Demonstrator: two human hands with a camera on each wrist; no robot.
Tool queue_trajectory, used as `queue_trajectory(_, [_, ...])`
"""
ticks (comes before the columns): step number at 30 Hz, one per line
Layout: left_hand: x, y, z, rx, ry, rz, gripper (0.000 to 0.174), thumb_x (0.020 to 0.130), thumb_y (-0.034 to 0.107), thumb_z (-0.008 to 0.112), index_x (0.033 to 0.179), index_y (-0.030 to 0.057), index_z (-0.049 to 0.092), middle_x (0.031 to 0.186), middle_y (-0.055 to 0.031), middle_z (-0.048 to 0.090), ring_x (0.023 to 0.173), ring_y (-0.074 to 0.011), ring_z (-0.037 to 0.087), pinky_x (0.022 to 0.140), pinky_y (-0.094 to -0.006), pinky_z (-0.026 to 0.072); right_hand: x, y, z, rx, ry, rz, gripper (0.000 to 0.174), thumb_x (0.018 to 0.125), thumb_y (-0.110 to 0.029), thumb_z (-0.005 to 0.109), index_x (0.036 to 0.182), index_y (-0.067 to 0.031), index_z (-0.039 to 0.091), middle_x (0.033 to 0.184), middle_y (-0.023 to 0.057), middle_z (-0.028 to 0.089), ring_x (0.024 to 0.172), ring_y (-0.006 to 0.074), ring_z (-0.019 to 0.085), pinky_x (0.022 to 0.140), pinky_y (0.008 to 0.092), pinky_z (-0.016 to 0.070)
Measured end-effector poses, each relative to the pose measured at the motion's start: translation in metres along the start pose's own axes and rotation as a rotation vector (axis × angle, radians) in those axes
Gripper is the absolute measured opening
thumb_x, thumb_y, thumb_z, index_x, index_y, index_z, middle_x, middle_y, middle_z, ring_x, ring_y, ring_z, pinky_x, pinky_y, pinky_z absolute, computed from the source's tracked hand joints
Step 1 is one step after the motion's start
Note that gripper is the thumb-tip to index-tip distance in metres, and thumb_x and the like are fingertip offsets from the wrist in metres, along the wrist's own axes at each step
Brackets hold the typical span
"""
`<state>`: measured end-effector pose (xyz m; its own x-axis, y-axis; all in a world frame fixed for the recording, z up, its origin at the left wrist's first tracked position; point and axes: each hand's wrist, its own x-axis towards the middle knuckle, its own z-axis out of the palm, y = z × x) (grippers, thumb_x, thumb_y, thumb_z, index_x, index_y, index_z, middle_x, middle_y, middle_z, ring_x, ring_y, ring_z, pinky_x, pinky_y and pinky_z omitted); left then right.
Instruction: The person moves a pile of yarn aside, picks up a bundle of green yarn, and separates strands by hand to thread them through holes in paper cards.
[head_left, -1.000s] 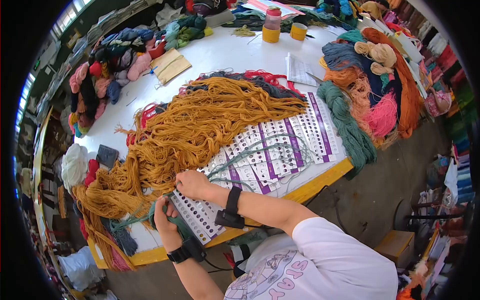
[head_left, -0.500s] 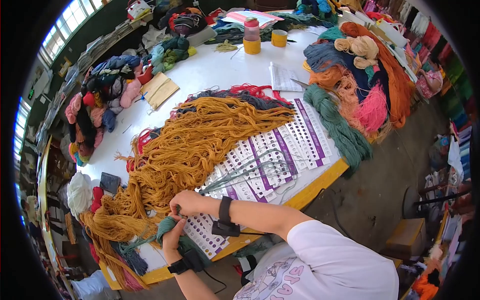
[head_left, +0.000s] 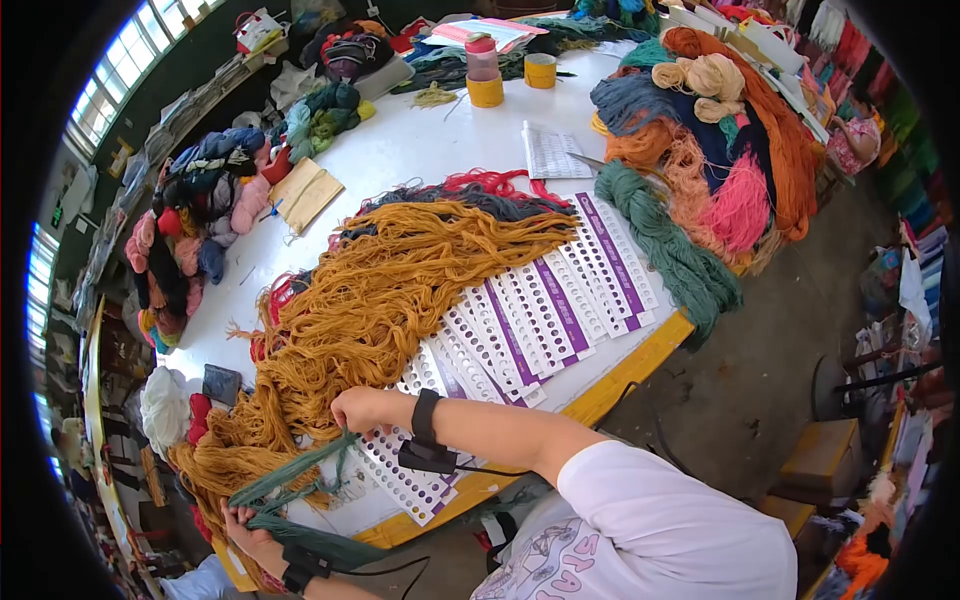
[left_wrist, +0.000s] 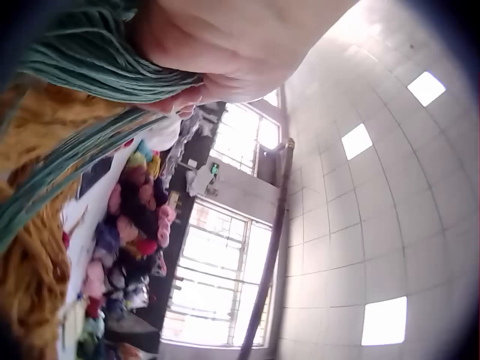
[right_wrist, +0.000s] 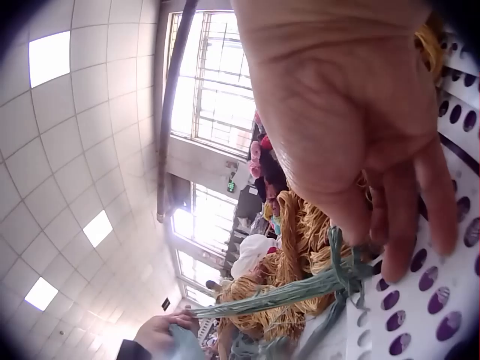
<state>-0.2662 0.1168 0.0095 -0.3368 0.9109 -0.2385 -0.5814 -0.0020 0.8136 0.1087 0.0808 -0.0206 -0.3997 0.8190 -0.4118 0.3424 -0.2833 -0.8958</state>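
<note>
Head view: the right hand (head_left: 370,409) pinches green yarn (head_left: 290,472); the left hand (head_left: 250,535), toward half past seven from there, grips it too. Apparently straightening; next calls for even tension.

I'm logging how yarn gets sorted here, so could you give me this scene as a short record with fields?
Left hand: holds green yarn
Right hand: pinches the same yarn
Yarn between hands: stretched fairly straight
Mustard yarn: heaped loosely on the white table
Punched cards: white and purple, fanned out, partly under the mustard heap
Green skein: right of the cards, hanging past the table edge
</note>
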Motion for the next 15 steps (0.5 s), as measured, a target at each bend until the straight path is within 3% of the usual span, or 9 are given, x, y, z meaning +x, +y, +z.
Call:
queue_trajectory(1, [0.000, -0.001, 0.002, 0.257, 0.140, 0.122, 0.027, 0.093, 0.021, 0.042, 0.112, 0.0034, 0.050, 0.070, 0.0016, 0.046, 0.050, -0.0048, 0.039, 0.042, -0.0185, 0.0330, -0.001, 0.000, 0.001, -0.007, 0.011, -0.001, 0.028, 0.069, 0.003, 0.041, 0.093, -0.0047, 0.053, 0.076, 0.0088, 0.059, 0.062, 0.0163, 0.063, 0.036, 0.0323, 0.0449])
queue_trajectory(3, [-0.021, -0.008, 0.017, 0.762, 0.421, 0.375, 0.029, 0.093, 0.022, 0.041, 0.113, 0.0024, 0.050, 0.073, 0.0009, 0.049, 0.052, -0.0041, 0.041, 0.044, -0.0189, 0.0336, 0.001, 0.009, 0.014, -0.020, 0.146, -0.124, 0.024, 0.068, 0.001, 0.047, 0.089, -0.0057, 0.056, 0.076, 0.0101, 0.061, 0.068, 0.0230, 0.063, 0.049, 0.0364, 0.0477])
queue_trajectory(5, [0.003, -0.042, -0.020, 1.078, 0.037, 0.810, 0.027, 0.091, 0.021, 0.045, 0.105, -0.0009, 0.054, 0.088, -0.0085, 0.058, 0.074, -0.0166, 0.053, 0.067, -0.0277, 0.0442, 0.016, 0.022, 0.022, -0.214, 0.285, -0.281, 0.023, 0.066, 0.000, 0.050, 0.087, -0.0062, 0.057, 0.077, 0.0111, 0.062, 0.072, 0.0270, 0.062, 0.059, 0.0381, 0.0485])
queue_trajectory(6, [-0.039, -0.061, 0.017, 1.236, -0.124, 0.808, 0.023, 0.089, 0.015, 0.048, 0.101, -0.0026, 0.055, 0.091, -0.0099, 0.058, 0.083, -0.0208, 0.053, 0.078, -0.0316, 0.0427, 0.002, 0.016, 0.023, -0.291, 0.395, -0.320, 0.016, 0.067, -0.005, 0.057, 0.083, -0.0064, 0.059, 0.078, 0.0120, 0.062, 0.075, 0.0314, 0.060, 0.068, 0.0388, 0.0462])
queue_trajectory(8, [-0.090, -0.107, 0.057, 1.334, -0.372, 0.722, 0.021, 0.079, 0.006, 0.057, 0.099, -0.0010, 0.056, 0.105, -0.0109, 0.054, 0.095, -0.0226, 0.052, 0.085, -0.0329, 0.0402, -0.001, 0.020, 0.027, -0.263, 0.462, -0.386, 0.014, 0.069, -0.009, 0.059, 0.082, -0.0056, 0.059, 0.076, 0.0119, 0.062, 0.073, 0.0309, 0.060, 0.066, 0.0394, 0.0461])
queue_trajectory(9, [-0.100, -0.126, 0.065, 1.488, -0.532, 0.940, 0.024, 0.076, 0.004, 0.059, 0.099, 0.0007, 0.057, 0.108, -0.0119, 0.051, 0.100, -0.0254, 0.050, 0.087, -0.0343, 0.0393, -0.001, 0.022, 0.029, -0.249, 0.495, -0.419, 0.013, 0.069, -0.011, 0.060, 0.082, -0.0052, 0.059, 0.075, 0.0118, 0.062, 0.072, 0.0307, 0.060, 0.064, 0.0397, 0.0460])
queue_trajectory(10, [-0.113, -0.137, 0.073, 1.576, -0.570, 0.931, 0.021, 0.075, 0.002, 0.058, 0.095, 0.0011, 0.057, 0.106, -0.0133, 0.051, 0.100, -0.0283, 0.050, 0.088, -0.0357, 0.0392, -0.002, 0.023, 0.029, -0.222, 0.506, -0.417, 0.016, 0.070, -0.017, 0.064, 0.079, -0.0042, 0.059, 0.074, 0.0123, 0.062, 0.071, 0.0307, 0.059, 0.064, 0.0400, 0.0458])
queue_trajectory(13, [-0.113, -0.158, 0.070, 1.436, -0.575, 0.870, 0.015, 0.074, 0.001, 0.058, 0.089, 0.0003, 0.056, 0.104, -0.0138, 0.051, 0.097, -0.0293, 0.050, 0.086, -0.0359, 0.0399, -0.007, 0.020, 0.024, -0.231, 0.444, -0.331, 0.016, 0.070, -0.017, 0.064, 0.077, -0.0037, 0.059, 0.072, 0.0126, 0.062, 0.071, 0.0307, 0.059, 0.065, 0.0400, 0.0459])
queue_trajectory(15, [-0.109, -0.159, 0.069, 1.417, -0.586, 0.858, 0.010, 0.075, 0.000, 0.056, 0.085, -0.0006, 0.055, 0.097, -0.0137, 0.053, 0.091, -0.0287, 0.052, 0.081, -0.0357, 0.0415, -0.003, 0.024, 0.024, -0.287, 0.413, -0.390, 0.015, 0.068, -0.017, 0.064, 0.077, -0.0050, 0.060, 0.075, 0.0113, 0.061, 0.073, 0.0297, 0.059, 0.064, 0.0395, 0.0461])
